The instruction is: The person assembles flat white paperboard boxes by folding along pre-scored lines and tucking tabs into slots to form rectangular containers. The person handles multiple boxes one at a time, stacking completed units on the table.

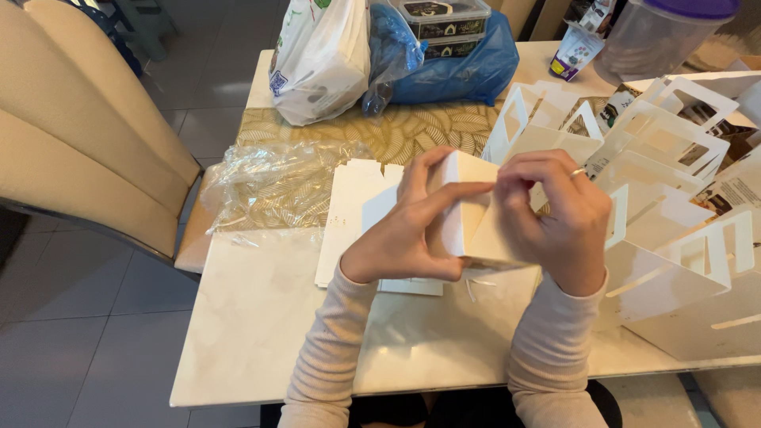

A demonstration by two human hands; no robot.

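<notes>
At frame centre, the left hand [408,230] and right hand [555,214] both grip a half-folded white box [468,218] between them, its long axis upright, above the table [261,317].

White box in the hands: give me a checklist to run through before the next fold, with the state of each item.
1. Both hands on the box: left hand and right hand grip the white box from either side. Ok.
2. Box lifted off the table: ok.
3. Flaps seated squarely: hidden by fingers. Cannot tell.
4. Flat blanks within reach, lying just behind the left hand: ok.
5. Finished boxes crowd the right side, close to the right hand: not ok.
6. Clear plastic wrap lies apart from the hands: ok.
</notes>
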